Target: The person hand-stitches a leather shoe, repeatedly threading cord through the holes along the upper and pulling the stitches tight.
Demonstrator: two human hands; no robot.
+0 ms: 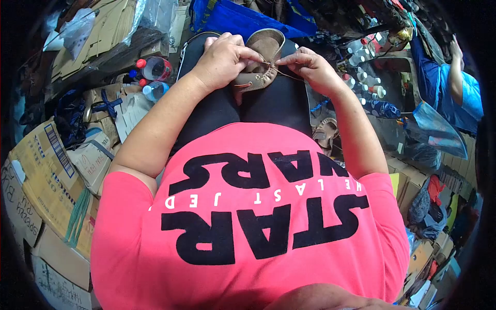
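Observation:
A tan-brown boat shoe [253, 78] rests on my lap between my thighs, its open top facing up and a lace threaded along its side. My left hand [225, 59] is closed in a pinch at the left of the shoe, thumb and forefinger on a thin brown lace [267, 63]. From the other side my right hand [308, 67] pinches the same lace close to where it crosses over the shoe's front. A loose lace end trails below my right fingers. The exact crossing of the strands is too small to make out.
Plastic bottles with red caps [157, 68] stand at my left, near flattened cardboard [98, 31] and marked boxes [44, 170]. A blue bag [243, 18] lies ahead. Several small bottles [369, 80] and another shoe [325, 132] are to the right. A person in blue [462, 95] sits further right.

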